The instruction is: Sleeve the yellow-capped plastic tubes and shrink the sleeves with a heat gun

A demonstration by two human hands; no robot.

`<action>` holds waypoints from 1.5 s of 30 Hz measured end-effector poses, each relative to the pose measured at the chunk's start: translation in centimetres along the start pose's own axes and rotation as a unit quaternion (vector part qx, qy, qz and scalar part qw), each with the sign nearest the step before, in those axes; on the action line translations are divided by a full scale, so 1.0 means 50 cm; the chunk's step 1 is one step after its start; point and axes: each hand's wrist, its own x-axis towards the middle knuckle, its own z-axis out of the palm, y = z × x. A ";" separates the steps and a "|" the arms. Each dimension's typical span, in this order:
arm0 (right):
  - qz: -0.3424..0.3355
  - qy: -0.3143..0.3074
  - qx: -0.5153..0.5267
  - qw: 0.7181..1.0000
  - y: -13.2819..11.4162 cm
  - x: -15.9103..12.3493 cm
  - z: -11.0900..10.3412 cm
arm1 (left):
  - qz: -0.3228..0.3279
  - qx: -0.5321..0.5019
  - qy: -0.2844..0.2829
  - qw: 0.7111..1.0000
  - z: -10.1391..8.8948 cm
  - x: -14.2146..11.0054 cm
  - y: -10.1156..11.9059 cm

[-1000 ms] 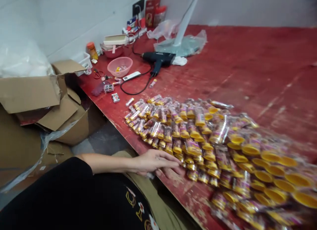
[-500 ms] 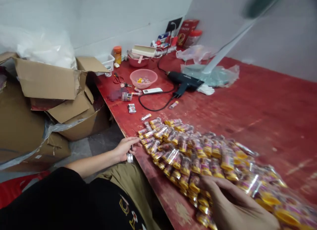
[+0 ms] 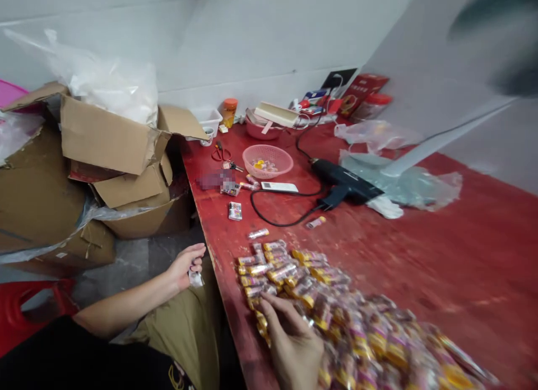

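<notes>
A dense pile of small clear-wrapped tubes [image 3: 328,311] with yellow ends and pink-purple labels lies along the near edge of the red table. My right hand [image 3: 294,345] reaches over the pile's near side. Its thumb and forefinger tips come close together against the tubes there; whatever is between them is hidden. Off the table's left edge, above my lap, my left hand [image 3: 190,267] is curled around a small clear-wrapped piece [image 3: 195,278], and only its shiny lower end shows.
A black heat gun [image 3: 348,182] with its cable lies beyond the pile. Near it are a pink basket [image 3: 268,161] holding small pieces, a white remote [image 3: 279,186], red-handled pliers [image 3: 221,152] and a plastic bag [image 3: 424,182]. Open cardboard boxes [image 3: 109,135] stand at left.
My right hand has moved left along the pile to its far-left part. My left hand has drawn back from the table edge, still holding the small piece. The view has shifted.
</notes>
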 end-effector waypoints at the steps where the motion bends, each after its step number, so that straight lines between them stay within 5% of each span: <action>1: 0.015 -0.002 0.006 1.000 0.012 0.009 0.015 | 0.011 0.003 0.009 1.000 0.012 0.021 0.009; 8: 0.144 -0.017 0.054 0.988 0.013 0.112 0.062 | 0.080 0.077 0.063 0.992 0.146 0.172 0.123; 12: 0.172 -0.032 0.029 0.984 -0.062 0.224 0.089 | 0.154 0.164 0.099 0.969 0.217 0.270 0.223; 15: 0.169 -0.048 0.041 0.984 -0.147 0.359 0.163 | 0.215 0.240 0.157 0.934 0.252 0.368 0.328; 18: 0.070 -0.063 0.055 0.994 -0.231 0.558 0.314 | 0.260 0.329 0.186 0.889 0.272 0.475 0.437; 21: -0.079 -0.118 -0.019 0.990 -0.283 0.794 0.534 | 0.263 0.427 0.166 0.849 0.280 0.565 0.504; 23: -0.126 -0.216 -0.206 0.946 -0.290 0.940 0.694 | 0.255 0.488 0.139 0.823 0.279 0.605 0.516; 25: -0.113 -0.281 -0.280 0.911 -0.274 1.053 0.837 | 0.246 0.539 0.116 0.797 0.273 0.628 0.510; 27: -0.087 -0.323 -0.345 0.877 -0.240 1.128 0.945 | 0.233 0.582 0.102 0.772 0.265 0.641 0.499; 29: -0.061 -0.352 -0.403 0.843 -0.200 1.167 1.009 | 0.218 0.615 0.096 0.751 0.257 0.648 0.489; 32: -0.048 -0.376 -0.470 0.797 -0.154 1.186 1.038 | 0.205 0.648 0.092 0.727 0.248 0.656 0.477; 36: -0.059 -0.393 -0.526 0.752 -0.139 1.188 1.024 | 0.196 0.681 0.103 0.698 0.242 0.666 0.462; 45: -0.036 -0.422 -0.568 0.706 -0.167 1.184 1.032 | 0.244 0.734 0.121 0.622 0.227 0.680 0.456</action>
